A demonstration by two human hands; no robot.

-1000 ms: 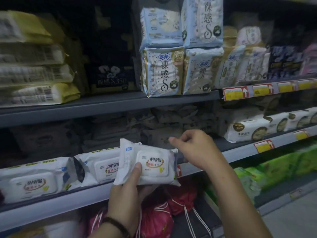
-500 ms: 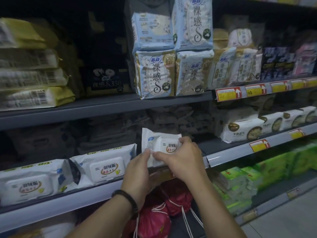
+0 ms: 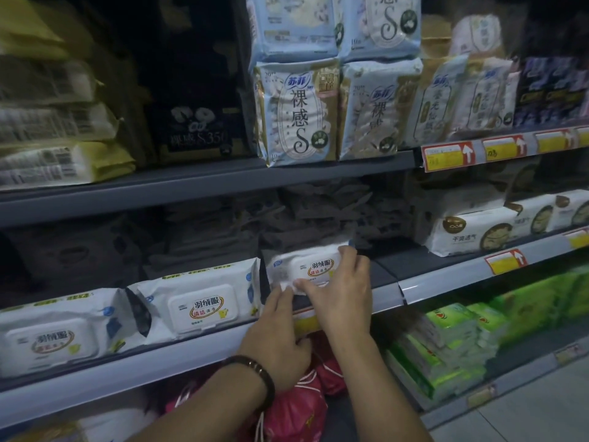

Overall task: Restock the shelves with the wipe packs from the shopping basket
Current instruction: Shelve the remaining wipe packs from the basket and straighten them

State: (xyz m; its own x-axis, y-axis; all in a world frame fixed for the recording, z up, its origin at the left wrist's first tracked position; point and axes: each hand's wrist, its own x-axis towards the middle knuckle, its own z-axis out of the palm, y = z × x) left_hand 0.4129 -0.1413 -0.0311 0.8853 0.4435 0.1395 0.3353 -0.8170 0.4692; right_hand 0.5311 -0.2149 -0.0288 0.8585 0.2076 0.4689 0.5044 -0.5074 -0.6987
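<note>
Wipe pack (image 3: 304, 266) stands on the shelf (image 3: 204, 352), pinched by fingers of left hand (image 3: 276, 341) and right hand (image 3: 342, 298).

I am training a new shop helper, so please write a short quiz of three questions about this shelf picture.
1. True or false: both hands touch the wipe pack now being placed.
2. How many matching packs already lie to its left on the same shelf?
3. Which wrist wears the dark bracelet: A left, B right?

Key:
1. True: the left hand and the right hand both hold it.
2. Two.
3. A.
</note>
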